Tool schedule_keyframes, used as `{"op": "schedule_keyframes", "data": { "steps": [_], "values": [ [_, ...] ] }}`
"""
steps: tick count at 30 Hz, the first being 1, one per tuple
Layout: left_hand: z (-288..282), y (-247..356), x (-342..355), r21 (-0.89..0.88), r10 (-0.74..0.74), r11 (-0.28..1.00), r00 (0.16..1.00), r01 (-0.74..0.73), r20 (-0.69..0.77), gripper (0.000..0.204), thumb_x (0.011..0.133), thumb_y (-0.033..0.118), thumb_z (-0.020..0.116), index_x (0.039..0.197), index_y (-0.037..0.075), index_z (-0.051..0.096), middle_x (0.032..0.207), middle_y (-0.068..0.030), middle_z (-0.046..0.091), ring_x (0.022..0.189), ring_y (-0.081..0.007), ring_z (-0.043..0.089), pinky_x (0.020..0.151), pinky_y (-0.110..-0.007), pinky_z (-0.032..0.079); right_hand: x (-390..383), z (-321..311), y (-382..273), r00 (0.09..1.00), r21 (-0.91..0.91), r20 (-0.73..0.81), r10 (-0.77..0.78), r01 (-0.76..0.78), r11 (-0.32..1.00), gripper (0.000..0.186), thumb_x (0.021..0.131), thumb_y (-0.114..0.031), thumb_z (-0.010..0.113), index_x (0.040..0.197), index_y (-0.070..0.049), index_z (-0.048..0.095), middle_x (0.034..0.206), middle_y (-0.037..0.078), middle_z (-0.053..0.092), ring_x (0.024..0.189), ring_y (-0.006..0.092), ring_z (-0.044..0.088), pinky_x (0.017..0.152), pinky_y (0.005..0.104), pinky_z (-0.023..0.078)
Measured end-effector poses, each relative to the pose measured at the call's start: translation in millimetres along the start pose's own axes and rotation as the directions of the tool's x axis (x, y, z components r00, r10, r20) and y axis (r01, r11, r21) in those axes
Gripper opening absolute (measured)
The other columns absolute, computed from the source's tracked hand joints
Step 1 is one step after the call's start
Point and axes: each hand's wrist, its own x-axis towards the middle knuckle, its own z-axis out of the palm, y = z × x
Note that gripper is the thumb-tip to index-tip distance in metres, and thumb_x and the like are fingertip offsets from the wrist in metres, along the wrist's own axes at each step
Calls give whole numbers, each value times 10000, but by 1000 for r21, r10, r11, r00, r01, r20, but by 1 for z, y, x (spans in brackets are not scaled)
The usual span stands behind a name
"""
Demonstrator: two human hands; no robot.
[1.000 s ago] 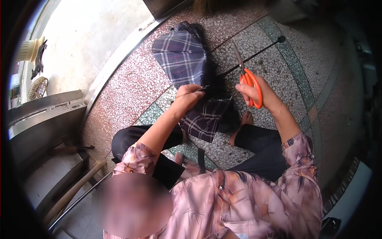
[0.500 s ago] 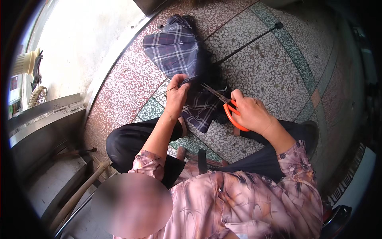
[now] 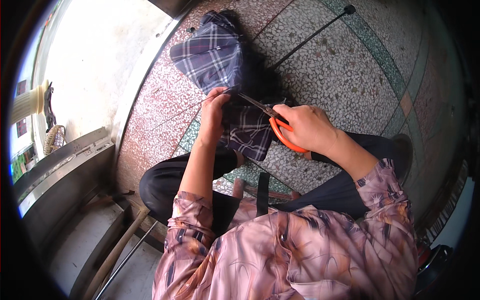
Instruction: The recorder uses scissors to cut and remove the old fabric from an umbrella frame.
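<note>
A navy plaid umbrella canopy lies crumpled on the floor in front of me, its lower folds hanging between my legs. From its dark middle a thin black shaft runs to the upper right and ends in a small knob. My left hand pinches the edge of the plaid cloth, and a thin rib-like rod sticks out leftward beside it. My right hand holds scissors with orange handles. Their blades, nearly together, point left and reach the cloth at my left fingertips, where the tips are partly hidden.
I sit low over a speckled terrazzo floor with green bands. To the left stand a metal threshold or frame and a long wooden handle. A small woven basket is beyond it. Part of a wooden stool shows below me.
The scissors have moved left to the cloth at my left fingers, and their blades have come closer together. The view has shifted slightly.
</note>
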Motion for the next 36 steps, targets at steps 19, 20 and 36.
{"op": "schedule_keyframes", "data": {
  "steps": [19, 20, 36],
  "values": [
    [-28, 0, -14, 484, 9, 872, 992, -71, 128, 246, 786, 134, 706, 982, -12, 677, 793, -9, 642, 709, -58, 556, 633, -192, 439, 46, -15, -37, 966, 648, 181, 182, -257, 717, 437, 800, -82, 671, 1198, 23, 524, 635, 5, 544, 421, 44, 442, 368, 200, 357],
    [-29, -1, -14, 483, 9, 873, 992, -69, 125, 246, 786, 134, 706, 982, -12, 677, 793, -9, 642, 709, -58, 556, 633, -192, 439, 46, -17, -38, 966, 647, 184, 181, -257, 717, 437, 800, -82, 671, 1198, 23, 524, 635, 5, 544, 421, 44, 442, 368, 200, 357],
    [-37, 20, -14, 112, -141, 985, 988, 133, 64, 134, 847, 63, 617, 961, -6, 630, 851, -58, 652, 761, -130, 624, 702, -243, 507, 14, -9, -24, 949, 412, 310, 49, -181, 893, 315, 729, -30, 660, 1037, 9, 607, 637, 11, 566, 558, 63, 527, 520, 231, 420]
  ]
}}
